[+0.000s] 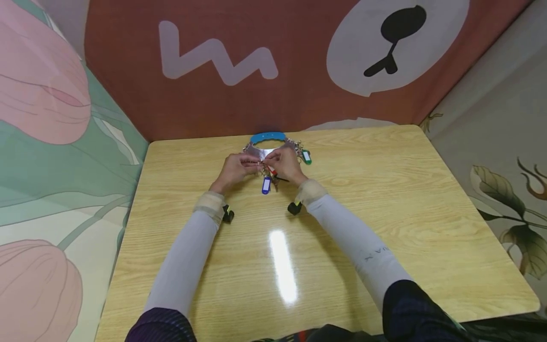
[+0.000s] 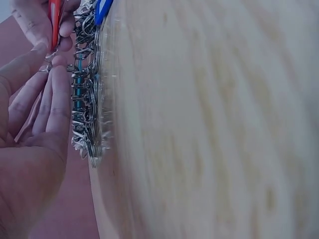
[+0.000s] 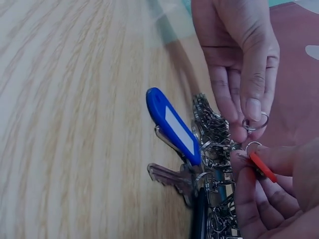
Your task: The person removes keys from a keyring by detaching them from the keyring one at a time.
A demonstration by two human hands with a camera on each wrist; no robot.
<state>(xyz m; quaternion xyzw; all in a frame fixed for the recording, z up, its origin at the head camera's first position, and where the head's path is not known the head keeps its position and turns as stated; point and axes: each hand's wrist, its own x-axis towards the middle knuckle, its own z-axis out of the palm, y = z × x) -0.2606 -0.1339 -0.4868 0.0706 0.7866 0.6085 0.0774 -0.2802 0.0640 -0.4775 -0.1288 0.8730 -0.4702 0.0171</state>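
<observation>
Beyond the tabletop's far edge, a brown backdrop (image 1: 299, 104) with a white zigzag. Below it, a glossy tabletop (image 1: 384, 213) of pale wood grain, rounded at the corners. Reaching in over the near edge, pale sleeves (image 1: 183, 261). Near the middle of the far edge, a key holder (image 1: 268, 137) with a smooth, curved blue band, a shiny silver plate and a crowded rim of metal clasps. At its near side, the left hand (image 1: 236, 168), thumb pressed to fingertips, pinching a thin metal ring (image 3: 257, 129). Facing it, the right hand (image 1: 285, 164), fingers curled, thumb pinching a flat red tag (image 3: 262, 167). Toward the near edge from the holder, an oblong blue tag (image 3: 172, 124) with a white label; toward the right edge, a green tag (image 1: 306, 156). Beside the blue one, a toothed metal key (image 3: 169, 177). On the red one, a second ring (image 3: 253, 143), just beside the first; linked or apart, impossible to tell.
</observation>
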